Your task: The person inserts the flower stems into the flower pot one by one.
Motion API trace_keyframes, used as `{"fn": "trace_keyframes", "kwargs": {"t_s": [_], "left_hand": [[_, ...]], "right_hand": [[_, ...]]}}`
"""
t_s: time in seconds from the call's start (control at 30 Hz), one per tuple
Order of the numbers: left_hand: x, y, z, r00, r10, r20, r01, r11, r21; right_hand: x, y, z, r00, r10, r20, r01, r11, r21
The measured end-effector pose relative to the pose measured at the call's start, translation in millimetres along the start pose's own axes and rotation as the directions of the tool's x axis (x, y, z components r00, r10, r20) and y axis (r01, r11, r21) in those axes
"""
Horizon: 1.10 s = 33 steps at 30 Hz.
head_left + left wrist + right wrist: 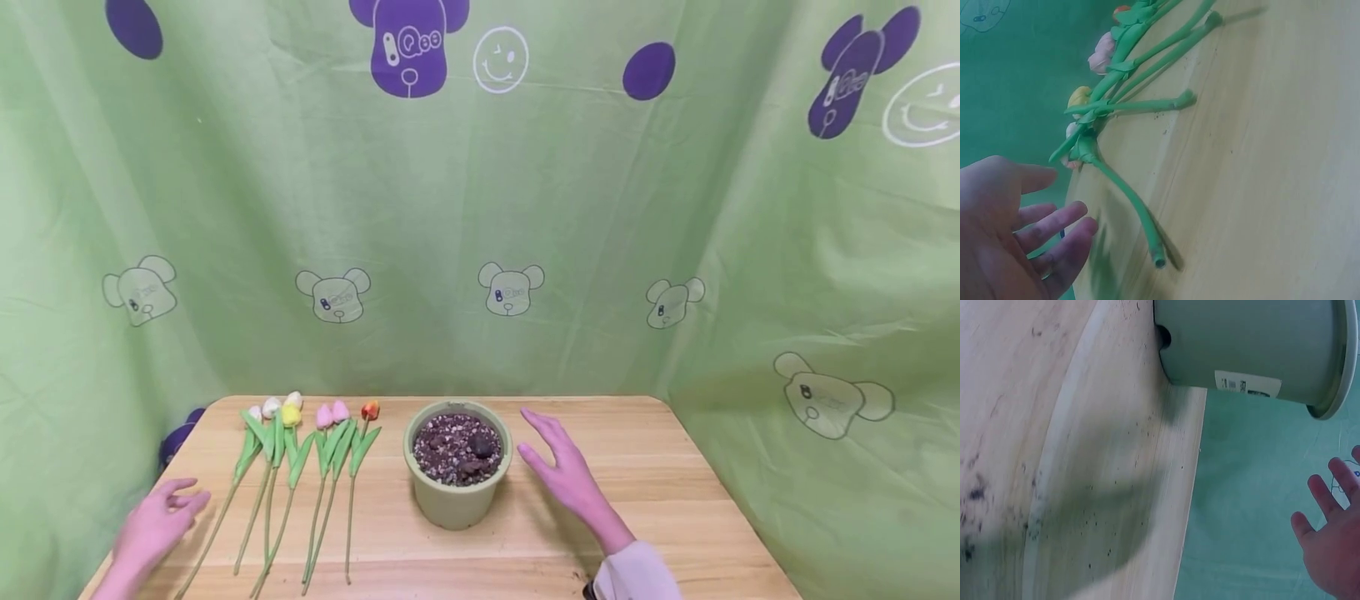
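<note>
Several artificial tulips lie side by side on the left of the table, their stems toward the front: white tulips [272,407], a yellow tulip [291,415], pink tulips [325,417] and an orange-red tulip [370,410]. Just left of the outermost stem hovers my left hand [156,521], fingers loosely bent and holding nothing. In the left wrist view the green stem [1132,194] ends near its fingertips. A pale green flowerpot [453,504] filled with dark soil [450,446] stands mid-table. My right hand [564,475] is right of the pot, apart from it, with fingers extended.
The wooden table [637,500] has rounded back corners. Dark crumbs [977,492] are scattered on its surface near the pot. A green printed curtain [420,208] hangs around the back and sides. A label [1247,383] sits on the pot's side.
</note>
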<state>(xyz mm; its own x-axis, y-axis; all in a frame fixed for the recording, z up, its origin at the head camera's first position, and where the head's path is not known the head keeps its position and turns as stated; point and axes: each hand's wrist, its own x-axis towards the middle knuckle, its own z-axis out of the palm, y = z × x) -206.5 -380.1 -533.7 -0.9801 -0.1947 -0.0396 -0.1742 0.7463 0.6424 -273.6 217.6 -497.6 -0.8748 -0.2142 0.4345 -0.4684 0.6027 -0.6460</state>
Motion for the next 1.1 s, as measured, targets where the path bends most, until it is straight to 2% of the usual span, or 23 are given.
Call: {"fn": "trace_keyframes", "kwargs": {"t_s": [0.2,0.4,0.63,0.77,1.1], "left_hand": [[2.7,1.0,8.2,0.998,-0.045,0.034,0.049,0.991,-0.121],[5.7,-0.4,13.9,0.995,-0.083,0.054,0.09,0.984,-0.156],[7.6,3.1,22.3,0.996,-0.077,0.045,0.084,0.975,-0.206],[8.4,7.0,26.7,0.997,-0.073,0.035,0.078,0.981,-0.176],[10.6,12.1,32.7,1.0,-0.012,-0.006,0.011,0.999,-0.036]], "right_hand": [[2.1,-4.4,8.5,0.999,0.029,0.039,-0.031,0.999,0.035],[2.6,-3.3,14.8,0.998,0.034,0.053,-0.036,0.999,0.038],[1.5,-0.9,19.7,0.997,0.04,0.068,-0.043,0.998,0.047],[1.6,-1.8,22.1,0.996,0.042,0.079,-0.047,0.997,0.056],[2.3,-0.4,25.1,0.997,0.023,0.079,-0.027,0.998,0.052]]}}
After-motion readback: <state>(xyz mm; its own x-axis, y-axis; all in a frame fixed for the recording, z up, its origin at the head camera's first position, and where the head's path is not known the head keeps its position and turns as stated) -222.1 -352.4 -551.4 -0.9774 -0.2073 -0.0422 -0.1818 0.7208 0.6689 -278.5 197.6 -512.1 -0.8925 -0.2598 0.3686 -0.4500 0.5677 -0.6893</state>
